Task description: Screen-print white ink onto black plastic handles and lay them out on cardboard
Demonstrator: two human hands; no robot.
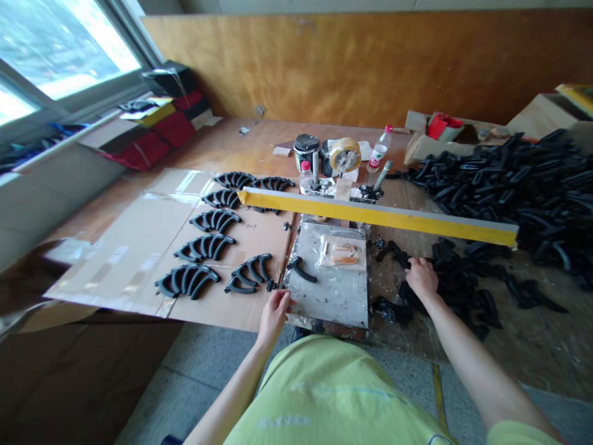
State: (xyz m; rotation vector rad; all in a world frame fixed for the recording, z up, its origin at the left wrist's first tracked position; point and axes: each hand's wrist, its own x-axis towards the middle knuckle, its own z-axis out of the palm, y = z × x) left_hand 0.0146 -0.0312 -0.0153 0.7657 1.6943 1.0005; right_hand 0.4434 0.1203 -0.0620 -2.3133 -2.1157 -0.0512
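My right hand (421, 278) is closed on the end of a black curved plastic handle (395, 251), right of the metal plate and beside a loose heap of similar parts. My left hand (275, 310) is at the plate's front left corner, its fingers drawn together; what they hold, if anything, is hidden. On the grey metal plate (315, 300) lies one black curved piece (303, 270). Behind it is a clear patch with orange-brown strips (345, 259). Fanned rows of black curved pieces (189, 281) lie on the cardboard (245, 238) to the left.
A long yellow-faced bar (380, 216) crosses above the plate's rear. Behind it stand a black tub (306, 151), a tape roll (345, 156) and a red-capped bottle (380, 149). A large pile of black parts (509, 185) fills the right side. Red boxes (171, 130) line the window side.
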